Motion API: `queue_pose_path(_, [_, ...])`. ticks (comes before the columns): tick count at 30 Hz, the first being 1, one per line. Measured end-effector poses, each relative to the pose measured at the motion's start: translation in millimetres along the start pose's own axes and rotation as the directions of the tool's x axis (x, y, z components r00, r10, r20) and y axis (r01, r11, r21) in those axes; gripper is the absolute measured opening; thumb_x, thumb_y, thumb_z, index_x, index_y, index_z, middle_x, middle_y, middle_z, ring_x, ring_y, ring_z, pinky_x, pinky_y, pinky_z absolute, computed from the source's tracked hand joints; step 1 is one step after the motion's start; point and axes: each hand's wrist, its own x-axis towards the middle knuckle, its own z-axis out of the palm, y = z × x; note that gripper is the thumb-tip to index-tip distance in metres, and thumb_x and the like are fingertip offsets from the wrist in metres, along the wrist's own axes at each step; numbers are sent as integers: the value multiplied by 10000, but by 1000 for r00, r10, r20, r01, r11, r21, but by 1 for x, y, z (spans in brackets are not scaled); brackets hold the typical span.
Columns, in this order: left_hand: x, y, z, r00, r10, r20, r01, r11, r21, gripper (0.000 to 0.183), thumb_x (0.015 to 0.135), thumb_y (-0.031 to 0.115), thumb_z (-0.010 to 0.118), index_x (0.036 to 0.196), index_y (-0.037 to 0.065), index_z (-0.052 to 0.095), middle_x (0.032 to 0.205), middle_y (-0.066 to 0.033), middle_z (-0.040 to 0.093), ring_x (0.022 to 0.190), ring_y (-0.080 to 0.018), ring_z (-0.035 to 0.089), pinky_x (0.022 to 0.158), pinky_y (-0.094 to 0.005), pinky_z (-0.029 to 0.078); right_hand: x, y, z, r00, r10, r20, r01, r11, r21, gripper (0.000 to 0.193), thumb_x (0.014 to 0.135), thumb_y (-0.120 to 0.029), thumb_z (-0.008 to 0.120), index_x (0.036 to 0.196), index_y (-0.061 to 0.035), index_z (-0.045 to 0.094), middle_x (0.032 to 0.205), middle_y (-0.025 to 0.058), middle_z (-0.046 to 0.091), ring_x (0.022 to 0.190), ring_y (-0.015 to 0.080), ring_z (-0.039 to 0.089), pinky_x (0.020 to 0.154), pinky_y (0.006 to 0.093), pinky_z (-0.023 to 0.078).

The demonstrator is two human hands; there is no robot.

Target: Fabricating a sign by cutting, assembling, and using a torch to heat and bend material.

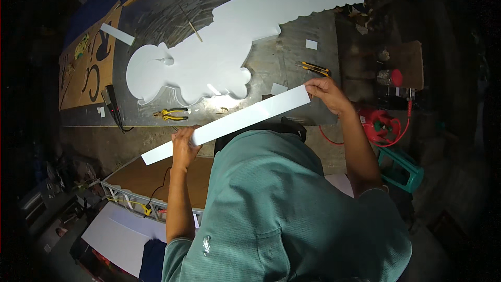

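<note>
A long flat white strip (250, 116) slants across in front of my body, above the table's near edge. My left hand (185, 146) grips it toward its lower left part, with the end sticking out past the fingers. At the strip's upper right end, my right hand (326, 93) pinches the corner between thumb and fingers. Beyond the strip, a large white cut-out shape (209, 55) with wavy raised edges lies on the dark table (292, 62). Yellow-handled pliers (172, 114) rest near the front edge, and a yellow utility knife (314, 68) lies near my right hand.
A thin stick tool (195, 30) rests by the cut-out. White scraps (311, 45), a short strip (117, 34), a black corded tool (111, 103) and lettered cardboard (88, 73) lie on the table. Right of it stand a red gas cylinder (377, 125) and green stool (401, 169).
</note>
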Motion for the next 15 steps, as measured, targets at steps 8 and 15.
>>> queue_pose_path(8, [-7,2,7,999,-17,-35,19,998,56,700,556,28,853,1212,166,649,999,-62,652,984,-290,595,878,-419,393,2,4,-2,999,-44,30,40,990,134,252,1027,-215,564,1107,-4,676,953,3,661,855,96,589,809,263,477])
queue_pose_path(15, [-7,3,11,998,-51,-42,50,998,-39,679,563,2,833,1198,171,662,988,-55,647,975,-283,588,879,-413,392,-13,-20,9,994,-89,67,65,951,303,279,1048,-220,530,1115,8,677,968,7,672,894,90,595,822,259,476])
